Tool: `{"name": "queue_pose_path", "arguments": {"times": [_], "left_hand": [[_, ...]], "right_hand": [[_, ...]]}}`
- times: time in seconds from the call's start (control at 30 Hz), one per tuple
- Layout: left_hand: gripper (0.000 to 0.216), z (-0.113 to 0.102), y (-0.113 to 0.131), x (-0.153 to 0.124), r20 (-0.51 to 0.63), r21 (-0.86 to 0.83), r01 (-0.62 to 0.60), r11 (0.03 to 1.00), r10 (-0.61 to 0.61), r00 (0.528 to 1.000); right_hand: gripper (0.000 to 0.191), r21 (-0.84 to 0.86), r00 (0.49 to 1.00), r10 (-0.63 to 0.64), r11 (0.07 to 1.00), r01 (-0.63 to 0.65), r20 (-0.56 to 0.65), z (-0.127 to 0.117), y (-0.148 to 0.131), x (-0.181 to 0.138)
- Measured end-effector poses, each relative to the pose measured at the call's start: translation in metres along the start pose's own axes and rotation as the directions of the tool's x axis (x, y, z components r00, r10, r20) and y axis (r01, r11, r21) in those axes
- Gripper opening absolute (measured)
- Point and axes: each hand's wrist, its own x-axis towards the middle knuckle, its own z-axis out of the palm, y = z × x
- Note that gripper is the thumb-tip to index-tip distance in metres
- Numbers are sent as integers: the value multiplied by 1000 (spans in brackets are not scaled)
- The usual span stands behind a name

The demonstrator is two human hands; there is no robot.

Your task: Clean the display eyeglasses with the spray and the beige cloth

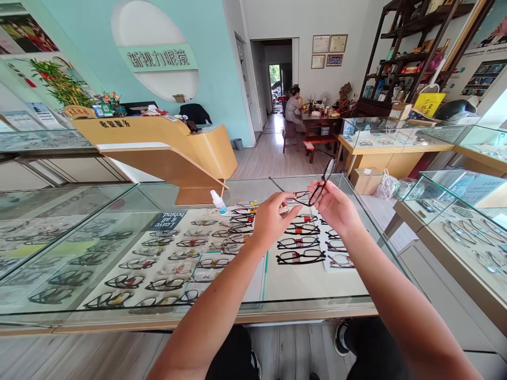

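Observation:
A pair of black-framed eyeglasses (316,195) is held up on edge above the glass counter, one lens higher than the other. My right hand (336,207) grips the frame near its middle, fingers behind and thumb close to the rim. My left hand (272,217) is closed around one thin temple, whose tip sticks out past the fingers to the left. Something small and pale shows between the left fingers, too little of it to name. Under both hands, rows of eyeglasses (299,242) lie inside the glass display case (317,289).
On the glass left of my hands stands a small white bottle (219,202) with a blue label. A wooden reception desk (214,153) is beyond the case. Further back, a person (294,110) sits at a dark table (322,122). More display cases (455,211) stand to the right.

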Motion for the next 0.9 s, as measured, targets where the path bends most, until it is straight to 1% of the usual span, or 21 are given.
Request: {"name": "queue_pose_path", "arguments": {"times": [0.07,0.1,0.13,0.2,0.27,0.3,0.33,0.43,0.5,0.67,0.77,0.9], "left_hand": [[43,-1,1,2,36,-208,117,971,-113,993],[43,-1,1,4,71,-329,196,924,-183,981],[40,-2,0,6,117,-449,279,849,-254,960],[31,-3,-3,10,223,-652,416,634,-364,904],[29,-3,-5,13,304,-764,480,430,-417,857],[33,-3,-5,15,322,-792,490,364,-433,842],[38,-3,-5,16,323,-807,490,329,-449,833],[55,-4,-3,18,270,-823,469,320,-506,819],[62,-5,-1,18,238,-834,451,319,-529,815],[59,-4,6,16,225,-844,434,316,-525,821],[57,-3,10,13,202,-847,423,323,-541,817],[57,0,11,11,166,-858,402,320,-568,806]], "right_hand": [[13,13,999,-20,1000,20,-31,0,-6,0],[14,14,998,-30,999,31,-47,-1,-10,0],[14,7,997,-40,999,41,-60,-1,-14,0],[12,-23,996,-56,998,54,-74,-2,-21,0],[12,-63,995,-65,996,60,-82,-2,-25,0],[14,-85,994,-66,995,58,-84,-1,-26,-1],[15,-111,994,-65,992,55,-85,0,-26,-2],[23,-200,998,-46,979,35,-50,4,-24,-8],[26,-241,1000,-30,970,27,-7,9,-20,-13],[24,-264,997,37,964,-17,70,22,-10,-24],[28,-295,994,69,955,-41,82,28,-7,-28],[33,-314,993,71,949,-37,96,32,-7,-31]]}}
